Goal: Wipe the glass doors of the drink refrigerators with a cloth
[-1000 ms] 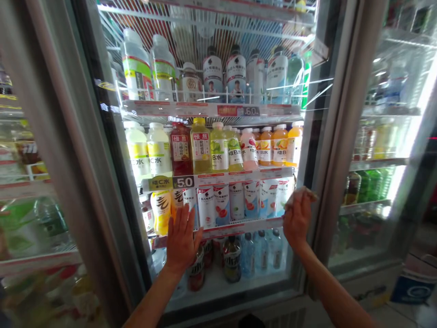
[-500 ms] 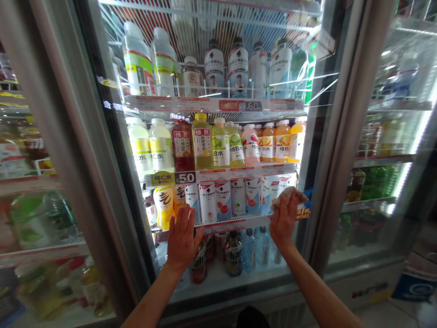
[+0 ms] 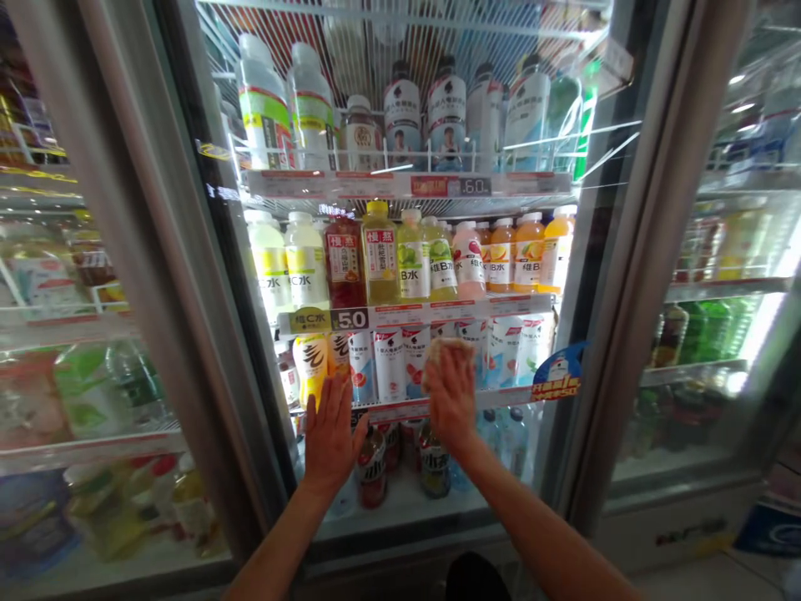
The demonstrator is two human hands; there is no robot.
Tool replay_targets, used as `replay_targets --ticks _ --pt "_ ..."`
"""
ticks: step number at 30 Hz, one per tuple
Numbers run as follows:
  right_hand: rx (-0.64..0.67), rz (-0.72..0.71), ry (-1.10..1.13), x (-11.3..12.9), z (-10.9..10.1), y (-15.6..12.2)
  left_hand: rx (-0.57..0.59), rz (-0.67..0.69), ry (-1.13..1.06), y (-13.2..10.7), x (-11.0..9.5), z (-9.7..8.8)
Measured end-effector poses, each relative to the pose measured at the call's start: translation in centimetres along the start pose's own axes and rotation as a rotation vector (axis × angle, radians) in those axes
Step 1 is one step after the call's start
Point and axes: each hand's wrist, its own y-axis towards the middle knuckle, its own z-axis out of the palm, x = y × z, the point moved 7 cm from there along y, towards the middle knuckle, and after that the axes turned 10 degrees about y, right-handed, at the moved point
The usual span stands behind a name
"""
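Observation:
My right hand (image 3: pixel 451 401) presses a crumpled pale cloth (image 3: pixel 447 355) against the glass door (image 3: pixel 438 522) of a drinks fridge, in front of the third shelf. Its fingers lie over the cloth and cover much of it. To the left, my left hand (image 3: pixel 331 434) is spread out with fingers pointing up and palm toward the glass, holding nothing. Just above its fingertips, behind the glass, stands a yellow bottle (image 3: pixel 311 365). White and blue drink bottles (image 3: pixel 389 367) stand in a row between the hands.
Metal door frames (image 3: pixel 651 275) border the glass on both sides. A blue and yellow sticker (image 3: pixel 556 373) is at the right. Bottles of juice (image 3: pixel 380 259) fill the shelf above. Dark bottles (image 3: pixel 435 467) stand lower down.
My right hand has slid left across the glass with the cloth, from beside the sticker to the middle. The sticker shows fully now. My left hand keeps its spread pose; the view has shifted slightly.

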Motion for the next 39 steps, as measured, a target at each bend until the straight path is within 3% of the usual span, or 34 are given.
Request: replay_targets --ticks 3,5,9,11,16,21,23,27,29,33,37,39 --pt "0.168 -0.161 0.057 2.9 2.0 -0.4 0.002 0.005 0.019 0.0 0.0 -0.1" --pt "0.112 -0.143 0.016 1.9 1.0 -0.1 0.005 0.02 0.038 -0.1 0.1 -0.2" --pt "-0.097 0.04 -0.064 -1.1 -1.3 0.6 0.012 0.021 0.065 -0.5 0.6 -0.4" --pt "-0.061 0.021 -0.02 0.1 -0.2 0.2 0.018 0.01 0.068 -0.7 0.9 -0.5" --pt "0.256 -0.303 0.126 6.5 4.4 -0.6 0.045 -0.034 0.072 -1.7 2.5 -0.7" --pt "0.105 -0.121 0.06 5.7 4.5 3.2 0.09 -0.116 0.115 -2.9 4.7 -1.0" --pt "0.146 -0.211 0.078 6.9 5.3 2.9 0.101 -0.133 0.121 -3.2 5.1 -1.1" --pt "0.334 -0.551 0.148 10.5 6.8 -0.5 0.109 -0.121 0.114 -3.7 5.0 -1.3" --pt "0.33 -0.515 0.147 10.5 6.8 -0.4 0.112 -0.119 0.11 -3.8 5.0 -1.4" --pt "0.251 -0.277 0.109 8.8 6.6 1.9 0.102 -0.137 0.108 -3.5 5.0 -1.6" --pt "0.364 -0.531 0.172 11.1 7.6 1.1 0.058 -0.14 0.107 -3.1 5.6 -2.4" --pt "0.401 -0.581 0.184 12.3 8.4 1.5 0.044 -0.126 0.094 -3.0 5.9 -2.9"
